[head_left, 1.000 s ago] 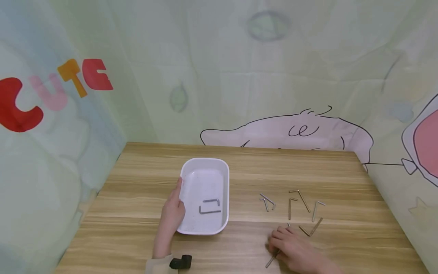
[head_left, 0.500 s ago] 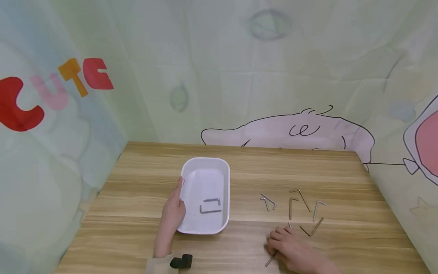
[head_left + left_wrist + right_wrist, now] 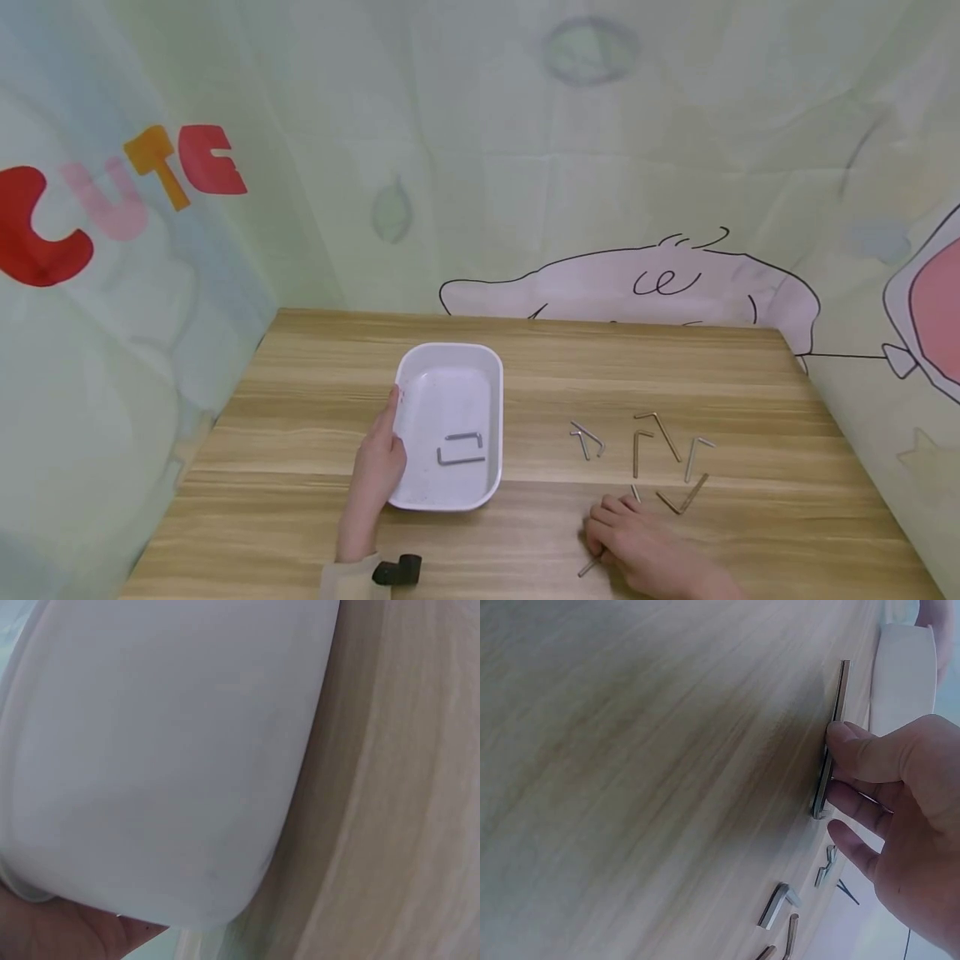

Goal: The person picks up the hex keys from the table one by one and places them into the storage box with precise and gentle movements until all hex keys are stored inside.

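My left hand grips the left side of a white tray, thumb along its rim. Two silver hex keys lie in the tray: a shorter one and a longer one nearer me. In the left wrist view the tray's outer wall covers most of the hand. Low on the table, my right hand pinches a hex key between thumb and fingers. That key's straight end shows beyond the thumb. Just past the knuckles, the end of a silver key peeks out.
Several hex keys lie beyond my right hand, among them a silver pair, a bronze one, another bronze one and a silver one. A printed cloth hangs behind the wooden table.
The hex key in my right hand has swung slightly, its near end a little flatter and less of it showing. My left hand and the tray stay put.
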Motion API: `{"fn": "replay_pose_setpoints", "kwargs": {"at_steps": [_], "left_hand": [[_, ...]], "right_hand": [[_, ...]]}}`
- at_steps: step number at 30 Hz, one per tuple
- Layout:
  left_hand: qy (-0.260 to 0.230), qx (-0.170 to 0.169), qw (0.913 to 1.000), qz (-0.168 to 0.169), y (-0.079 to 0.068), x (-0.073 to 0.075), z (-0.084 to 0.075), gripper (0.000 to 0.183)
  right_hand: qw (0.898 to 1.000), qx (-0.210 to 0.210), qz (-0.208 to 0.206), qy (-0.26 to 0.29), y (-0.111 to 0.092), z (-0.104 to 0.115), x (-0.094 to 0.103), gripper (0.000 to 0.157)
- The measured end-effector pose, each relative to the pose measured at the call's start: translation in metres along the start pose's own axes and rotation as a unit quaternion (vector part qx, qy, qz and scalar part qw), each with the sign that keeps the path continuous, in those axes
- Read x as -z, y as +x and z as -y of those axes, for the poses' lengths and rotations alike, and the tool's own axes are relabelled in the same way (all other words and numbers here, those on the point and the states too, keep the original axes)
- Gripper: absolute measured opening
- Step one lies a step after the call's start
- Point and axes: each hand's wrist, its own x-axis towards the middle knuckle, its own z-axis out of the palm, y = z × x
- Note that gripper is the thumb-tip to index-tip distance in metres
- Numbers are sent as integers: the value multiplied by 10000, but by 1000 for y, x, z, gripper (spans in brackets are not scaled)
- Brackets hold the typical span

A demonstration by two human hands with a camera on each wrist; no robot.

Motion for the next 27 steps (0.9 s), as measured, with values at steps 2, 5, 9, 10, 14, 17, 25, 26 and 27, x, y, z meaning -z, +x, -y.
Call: {"fn": "replay_pose_setpoints", "kwargs": {"at_steps": [2,5,9,10,14,17,25,26,27], "left_hand": [[25,-15,10000,-5,0,0,-1,64],[52,-53,10000,-32,0,0,-1,64],[50,-85,9999,-70,0,-1,-1,65],[32,-85,9999,-66,0,-1,-1,65],[3,-57,10000,-50,-1,0,-1,64],[5,-75,9999,-85,-1,0,-2,64],[-40,-23,10000,-19,0,0,-2,65],[-49,-17,10000,-15,0,0,-1,65],[-46,-9,10000,-12,0,0,-1,65]], "right_hand": [[10000,21,4,-44,1,0,1,27],[10000,36,29,-68,1,1,3,28],[9999,-23,127,-40,1,1,4,28],[9999,-35,142,-34,1,1,5,28],[9998,-60,165,-73,1,1,6,26],[9998,-36,122,-152,2,1,6,25],[9997,35,106,-237,4,0,10,22],[9996,42,106,-262,5,0,11,21],[9995,49,107,-293,6,1,12,21]]}}
